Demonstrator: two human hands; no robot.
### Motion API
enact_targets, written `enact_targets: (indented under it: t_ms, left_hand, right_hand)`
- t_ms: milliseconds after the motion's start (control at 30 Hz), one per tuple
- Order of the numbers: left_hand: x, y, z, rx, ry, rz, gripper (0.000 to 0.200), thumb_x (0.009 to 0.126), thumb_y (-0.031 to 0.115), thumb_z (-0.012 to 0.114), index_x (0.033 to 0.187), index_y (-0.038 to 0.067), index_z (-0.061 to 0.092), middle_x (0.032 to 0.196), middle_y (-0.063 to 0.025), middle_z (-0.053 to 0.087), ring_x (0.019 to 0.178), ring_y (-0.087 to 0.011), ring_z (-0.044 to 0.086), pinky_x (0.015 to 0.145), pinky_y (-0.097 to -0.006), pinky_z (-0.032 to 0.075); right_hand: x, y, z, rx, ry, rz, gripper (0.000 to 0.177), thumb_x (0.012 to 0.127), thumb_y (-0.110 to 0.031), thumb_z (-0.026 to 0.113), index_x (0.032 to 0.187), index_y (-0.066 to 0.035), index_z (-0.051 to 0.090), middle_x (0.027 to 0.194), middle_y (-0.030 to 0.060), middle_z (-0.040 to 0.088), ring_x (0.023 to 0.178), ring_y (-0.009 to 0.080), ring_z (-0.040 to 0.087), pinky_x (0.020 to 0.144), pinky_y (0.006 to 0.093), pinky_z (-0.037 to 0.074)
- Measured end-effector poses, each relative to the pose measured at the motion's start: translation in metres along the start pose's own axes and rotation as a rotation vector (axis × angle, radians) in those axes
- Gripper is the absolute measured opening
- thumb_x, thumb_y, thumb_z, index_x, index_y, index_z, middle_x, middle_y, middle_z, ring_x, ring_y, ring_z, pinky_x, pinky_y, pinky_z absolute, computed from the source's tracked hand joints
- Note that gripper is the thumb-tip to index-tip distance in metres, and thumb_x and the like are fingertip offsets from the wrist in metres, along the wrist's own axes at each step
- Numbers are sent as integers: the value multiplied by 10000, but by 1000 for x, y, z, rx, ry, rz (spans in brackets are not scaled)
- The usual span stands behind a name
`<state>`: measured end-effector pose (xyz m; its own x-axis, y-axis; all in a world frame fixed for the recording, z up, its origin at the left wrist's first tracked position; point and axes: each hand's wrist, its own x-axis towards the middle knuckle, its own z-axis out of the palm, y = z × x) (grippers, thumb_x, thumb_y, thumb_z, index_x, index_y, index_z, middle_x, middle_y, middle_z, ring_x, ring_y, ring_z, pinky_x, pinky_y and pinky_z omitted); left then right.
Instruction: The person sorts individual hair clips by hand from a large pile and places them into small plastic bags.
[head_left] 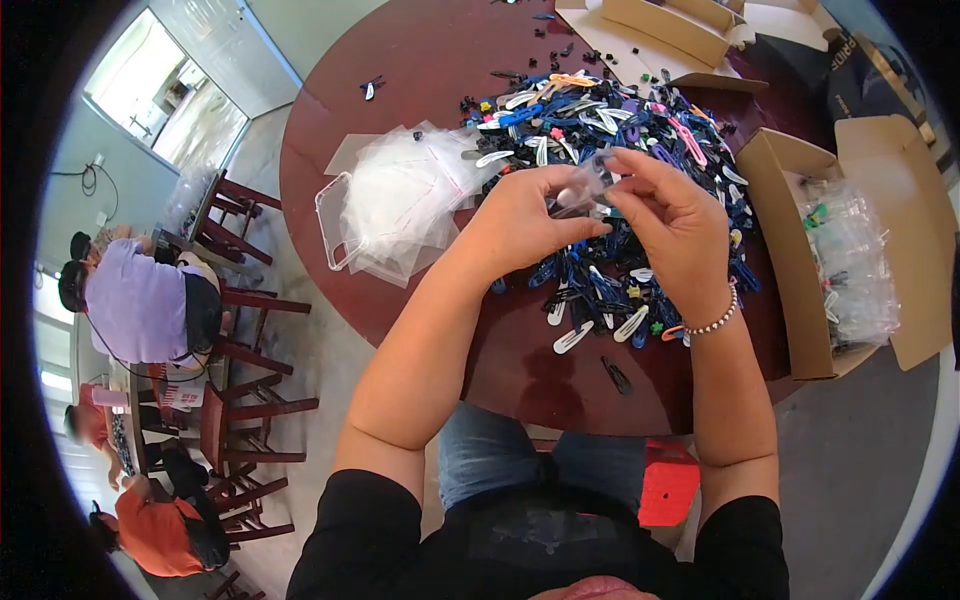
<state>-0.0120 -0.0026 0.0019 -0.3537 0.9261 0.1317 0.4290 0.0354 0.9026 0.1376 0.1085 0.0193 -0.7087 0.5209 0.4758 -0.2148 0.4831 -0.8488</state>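
Over a heap of hair clips (610,290), a small clear plastic bag (590,180) is pinched between my two hands. My left hand (525,222) grips its left side with thumb and fingers. My right hand (680,225) has curled fingers on the bag's upper right part. Something pale shows in or behind the plastic near my left fingertips, too small to name. The heap holds black, blue, white, pink and orange clips. To the left of it lies a fanned stack of clear plastic bags (400,205).
An open cardboard box (770,230) of filled bags stands at the table's right. Another cardboard box (670,30) sits at the far edge, with small black clips (555,60) scattered nearby. Dark red stools (250,320) and several seated people (150,300) are off to the left.
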Motion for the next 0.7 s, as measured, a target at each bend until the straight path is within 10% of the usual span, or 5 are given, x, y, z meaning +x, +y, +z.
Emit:
enact_targets:
  t_ms: [533,700]
  left_hand:
    - [-6,-4,-3,-974,-414,-119,434,977,313,525,1311,35,518,1177,-106,627,1106,-217,598,876,-391,510]
    - [-6,1,-5,-924,-405,-191,429,964,329,547,1277,36,541,1120,-98,647,1047,-217,632,807,-358,540]
  right_hand:
    - [3,0,-4,279,-83,74,457,872,7,642,1307,-3,503,1154,97,612,1000,144,598,889,279,509]
    - [2,2,-4,290,-5,166,145,859,-38,685,991,-9,631,857,-3,641,729,46,580,617,192,482]
